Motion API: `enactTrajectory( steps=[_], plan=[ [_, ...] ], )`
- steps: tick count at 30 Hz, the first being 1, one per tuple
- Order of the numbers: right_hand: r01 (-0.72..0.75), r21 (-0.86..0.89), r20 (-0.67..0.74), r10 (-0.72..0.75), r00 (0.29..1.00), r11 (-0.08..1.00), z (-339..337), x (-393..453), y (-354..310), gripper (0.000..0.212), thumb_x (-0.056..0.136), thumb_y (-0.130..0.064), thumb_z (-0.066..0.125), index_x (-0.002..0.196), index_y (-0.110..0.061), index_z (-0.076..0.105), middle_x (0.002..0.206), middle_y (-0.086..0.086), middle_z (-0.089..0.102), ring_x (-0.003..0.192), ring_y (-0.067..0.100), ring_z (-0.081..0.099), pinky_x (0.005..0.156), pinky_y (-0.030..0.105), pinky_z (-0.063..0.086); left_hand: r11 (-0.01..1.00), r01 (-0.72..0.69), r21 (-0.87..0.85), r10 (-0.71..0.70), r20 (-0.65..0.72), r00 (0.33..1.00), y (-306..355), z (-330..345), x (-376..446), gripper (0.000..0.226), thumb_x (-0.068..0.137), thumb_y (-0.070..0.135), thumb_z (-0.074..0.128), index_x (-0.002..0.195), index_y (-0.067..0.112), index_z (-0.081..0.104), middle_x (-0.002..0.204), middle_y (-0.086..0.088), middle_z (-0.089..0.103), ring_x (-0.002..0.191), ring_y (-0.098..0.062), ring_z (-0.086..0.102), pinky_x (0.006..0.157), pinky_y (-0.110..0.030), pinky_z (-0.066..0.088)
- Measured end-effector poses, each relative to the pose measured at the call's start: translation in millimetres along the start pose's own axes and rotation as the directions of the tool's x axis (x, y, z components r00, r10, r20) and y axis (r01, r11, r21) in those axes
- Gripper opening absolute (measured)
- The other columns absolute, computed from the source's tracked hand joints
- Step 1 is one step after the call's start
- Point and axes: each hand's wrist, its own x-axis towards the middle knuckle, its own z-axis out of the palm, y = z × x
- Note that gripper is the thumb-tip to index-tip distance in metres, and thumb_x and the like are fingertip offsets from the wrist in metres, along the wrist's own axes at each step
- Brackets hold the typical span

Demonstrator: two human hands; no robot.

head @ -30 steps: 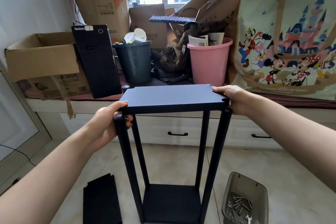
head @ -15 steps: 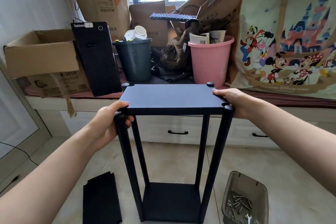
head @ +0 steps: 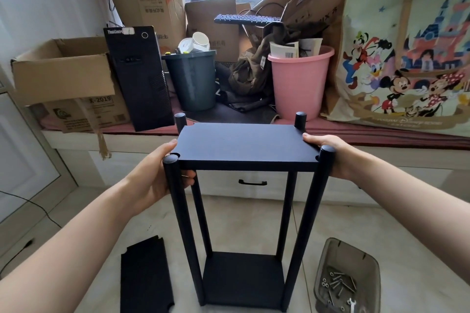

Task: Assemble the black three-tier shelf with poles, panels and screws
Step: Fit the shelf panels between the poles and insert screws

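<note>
Down on the tiled floor [head: 419, 249] stands the half-built black shelf: four poles rising from a bottom panel [head: 243, 279], with a second panel [head: 248, 145] held level near their tops. Each pole end pokes up through a corner notch, the near left pole [head: 178, 211] and near right pole [head: 314, 211] just above the board, the far left pole [head: 180, 121] and far right pole [head: 300, 119] standing a little prouder.

Both hands keep a grip on that upper panel. Her or his left hand [head: 157, 175] wraps the left short edge, thumb on top and fingers curled underneath behind the near left pole. At the opposite edge the right hand [head: 333, 155] is clamped the same way, thumb lying flat on the top face beside the near right pole, the fingers hidden below.

A third, loose panel [head: 145, 277] lies flat on the floor to the left of the frame, well apart from it. To the right sits a clear plastic tray [head: 348, 256] with screws [head: 335, 284] and a small wrench [head: 351, 303] in it.

Behind, a window ledge [head: 381, 132] carries a black computer tower [head: 138, 76], an open cardboard box [head: 63, 71], a grey bin [head: 192, 79], a pink bucket [head: 300, 79] stuffed with papers, and a large cartoon-printed bag [head: 407, 58]
</note>
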Motion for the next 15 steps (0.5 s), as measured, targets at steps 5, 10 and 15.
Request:
enactTrajectory(
  steps=[5,10,15],
  plan=[
    [0.009,-0.014,0.0,-0.009,1.0,1.0,-0.3,2.8,7.2,0.024,0.097,-0.03,0.059,0.098,-0.009,0.07,0.081,0.001,0.073,0.066,0.015,0.066,0.068,0.026,0.049,0.998,-0.02,-0.063,0.018,-0.034,0.999,-11.5,2.0,4.4,0.037,0.102,0.044,0.049,0.108,0.012,0.066,0.079,-0.01,0.066,0.062,-0.021,0.064,0.054,-0.034,0.055],
    [0.008,0.006,0.017,-0.008,1.0,1.0,-1.5,2.6,8.8,0.023,0.099,-0.028,0.055,0.096,-0.009,0.068,0.077,0.0,0.074,0.06,0.012,0.069,0.054,0.02,0.053,0.995,-0.067,-0.075,0.062,-0.057,0.996,-22.7,4.2,2.5,0.06,0.103,0.056,0.04,0.074,0.017,0.076,0.076,-0.01,0.069,0.063,-0.021,0.065,0.058,-0.035,0.056],
    [0.013,0.011,0.001,-0.013,1.0,1.0,-2.4,3.9,8.6,0.022,0.099,-0.027,0.056,0.096,-0.009,0.068,0.074,0.0,0.074,0.058,0.012,0.07,0.05,0.019,0.053,0.985,-0.168,-0.045,0.164,-0.079,0.983,-34.5,9.2,-1.6,0.07,0.099,0.068,0.028,0.066,0.027,0.075,0.069,-0.008,0.066,0.058,-0.018,0.06,0.058,-0.033,0.053]
  ],
)
